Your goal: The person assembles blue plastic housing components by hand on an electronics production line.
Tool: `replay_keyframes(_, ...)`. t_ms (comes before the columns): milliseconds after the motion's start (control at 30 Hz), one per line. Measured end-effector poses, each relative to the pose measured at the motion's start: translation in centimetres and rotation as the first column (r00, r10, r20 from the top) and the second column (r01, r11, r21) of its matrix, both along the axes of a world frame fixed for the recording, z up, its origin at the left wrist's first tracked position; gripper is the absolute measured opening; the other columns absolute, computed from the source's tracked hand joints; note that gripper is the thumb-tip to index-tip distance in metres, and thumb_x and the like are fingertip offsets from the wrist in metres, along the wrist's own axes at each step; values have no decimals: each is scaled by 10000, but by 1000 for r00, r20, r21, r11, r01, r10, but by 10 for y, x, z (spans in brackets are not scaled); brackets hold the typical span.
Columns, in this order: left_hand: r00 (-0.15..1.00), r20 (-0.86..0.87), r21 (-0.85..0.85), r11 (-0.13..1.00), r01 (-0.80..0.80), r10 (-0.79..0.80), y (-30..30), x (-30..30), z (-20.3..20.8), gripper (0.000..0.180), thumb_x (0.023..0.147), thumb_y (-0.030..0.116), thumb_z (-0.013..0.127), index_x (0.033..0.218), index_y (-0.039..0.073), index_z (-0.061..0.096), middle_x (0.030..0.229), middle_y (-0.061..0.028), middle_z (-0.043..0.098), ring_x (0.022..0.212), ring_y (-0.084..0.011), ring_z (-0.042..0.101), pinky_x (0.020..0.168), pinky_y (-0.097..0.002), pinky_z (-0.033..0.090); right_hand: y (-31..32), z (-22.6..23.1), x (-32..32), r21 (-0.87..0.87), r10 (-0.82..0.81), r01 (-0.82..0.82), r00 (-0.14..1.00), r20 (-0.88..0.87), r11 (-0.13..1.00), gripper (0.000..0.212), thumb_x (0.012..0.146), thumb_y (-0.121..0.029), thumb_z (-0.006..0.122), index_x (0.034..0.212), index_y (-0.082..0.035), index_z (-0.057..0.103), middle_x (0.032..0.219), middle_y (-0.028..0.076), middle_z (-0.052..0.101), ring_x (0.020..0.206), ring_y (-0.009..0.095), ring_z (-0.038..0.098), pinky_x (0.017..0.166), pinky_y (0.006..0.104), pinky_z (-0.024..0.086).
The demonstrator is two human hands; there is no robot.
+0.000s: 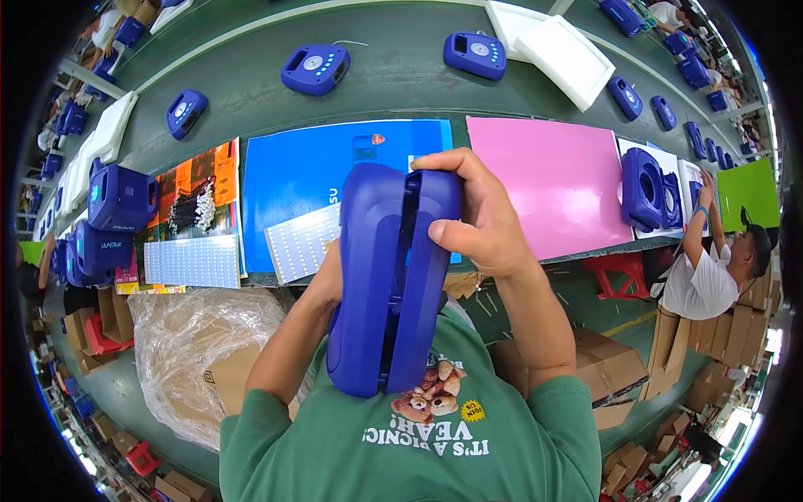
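Head view: a dark-blue casing [368, 268] is held at the centre of the frame, its long side running from top to bottom, in front of a green shirt [502, 443]. Its two halves are parted by a narrow dark gap. By the right hand [489, 222] the upper right of the casing is gripped, with the thumb pressed to the side near the gap and a finger laid over the top end. The left hand [332, 272] is mostly hidden behind the casing at its left side; how its fingers are set cannot be told.

Behind the casing, a blue sheet [293, 167] is partly covered by a white dotted panel [297, 244]. A pink sheet [544, 184] is seen to the right. Toward the left, a second dotted panel [192, 261] is placed below a bundle of wires [194, 209], and blue units [124, 197] are stacked beside them. Across the top, blue devices [315, 69] are spread over a green surface [401, 88], with white trays [569, 58] at upper right. At the right edge, a seated co-worker [703, 280] is seen.
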State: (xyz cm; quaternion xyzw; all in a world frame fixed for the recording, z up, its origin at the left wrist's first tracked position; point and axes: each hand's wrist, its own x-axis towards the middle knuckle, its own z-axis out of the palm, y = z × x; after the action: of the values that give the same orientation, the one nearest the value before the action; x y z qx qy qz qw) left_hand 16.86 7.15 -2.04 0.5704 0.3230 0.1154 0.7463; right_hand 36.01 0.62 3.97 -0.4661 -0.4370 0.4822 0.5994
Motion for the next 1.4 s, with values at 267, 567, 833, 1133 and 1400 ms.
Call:
replay_keyframes(267, 972, 142, -218, 963, -156, 189, -3, -2, -58, 417, 763, 116, 706, 1139, -12, 576, 1019, -103, 647, 915, -152, 615, 750, -304, 515, -2, 24, -19, 61, -207, 213, 780, 590, 975, 494, 658, -231, 760, 1017, -6, 506, 919, 105, 527, 797, 189, 544, 723, 303, 459)
replay_keyframes(567, 967, 201, -157, 979, -128, 159, -3, 0, -57, 478, 726, 111, 753, 1122, -75, 559, 1017, -130, 649, 907, -170, 626, 799, -314, 505, 0, 26, -16, -6, -195, 213, 903, 384, 977, 430, 684, -165, 710, 1016, 12, 502, 866, 85, 536, 800, 166, 533, 711, 300, 445)
replay_keyframes(833, 970, 145, -260, 953, -153, 196, -2, 1, -64, 480, 731, 85, 743, 1143, -65, 546, 1030, -130, 645, 918, -174, 627, 811, -314, 503, 3, 30, -13, -50, -114, 157, 870, 479, 986, 444, 679, -125, 698, 1040, 6, 477, 899, 96, 545, 819, 150, 531, 723, 291, 449)
replay_keyframes(1133, 996, -19, -101, 991, -87, 86, 5, -2, -29, 456, 750, 42, 712, 1159, -59, 538, 1041, -146, 643, 928, -191, 635, 816, -323, 512, 13, 29, -16, -114, -98, 157, 909, 404, 981, 453, 678, -131, 708, 1048, -12, 477, 835, 44, 532, 765, 104, 526, 677, 253, 449)
replay_keyframes(1400, 995, -50, -135, 986, -93, 87, 8, -3, -27, 467, 740, 25, 708, 1160, -74, 531, 1043, -155, 640, 913, -194, 640, 806, -323, 518, 17, 31, -24, -45, -116, 154, 875, 471, 987, 424, 680, -94, 675, 1048, -14, 480, 850, 48, 540, 759, 106, 528, 677, 258, 452)
